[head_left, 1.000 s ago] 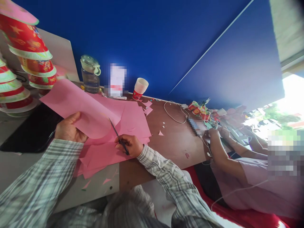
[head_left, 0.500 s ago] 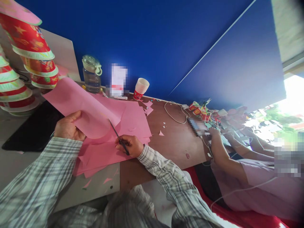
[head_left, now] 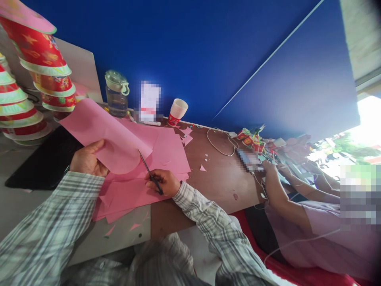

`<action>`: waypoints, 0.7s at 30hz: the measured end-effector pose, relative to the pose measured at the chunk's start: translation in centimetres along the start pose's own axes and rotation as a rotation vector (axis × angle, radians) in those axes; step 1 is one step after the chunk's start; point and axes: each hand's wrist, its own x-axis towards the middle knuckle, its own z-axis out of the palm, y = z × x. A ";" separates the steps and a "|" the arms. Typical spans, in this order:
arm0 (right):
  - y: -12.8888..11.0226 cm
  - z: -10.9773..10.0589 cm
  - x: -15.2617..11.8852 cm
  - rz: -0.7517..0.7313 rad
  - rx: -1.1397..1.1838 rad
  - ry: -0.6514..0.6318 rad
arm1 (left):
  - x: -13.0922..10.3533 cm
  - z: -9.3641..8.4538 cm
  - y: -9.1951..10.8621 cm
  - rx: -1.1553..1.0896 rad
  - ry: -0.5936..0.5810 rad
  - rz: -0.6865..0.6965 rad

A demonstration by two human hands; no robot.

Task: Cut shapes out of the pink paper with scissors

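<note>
Brown tabletop (head_left: 220, 174), pink sheet (head_left: 114, 143) in left hand (head_left: 88, 160)

One head-worn camera looks forward and down over the wearer's forearms (head_left: 56, 214). A table (head_left: 220, 174) lies close below; a blue partition (head_left: 178, 47) rises ahead.

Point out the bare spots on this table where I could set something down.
Best patch: the brown table between the scrap and the blurred device, in front of the cable. A smaller strip lies between the sheets, grey board and right sleeve. Crowded: the left, with cup stacks and black slab; the back, with bottle and paper cups.
</note>
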 end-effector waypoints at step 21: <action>-0.2 -0.1 0.1 0.035 0.068 0.008 | -0.6 0.8 -0.5 0.124 -0.001 -0.066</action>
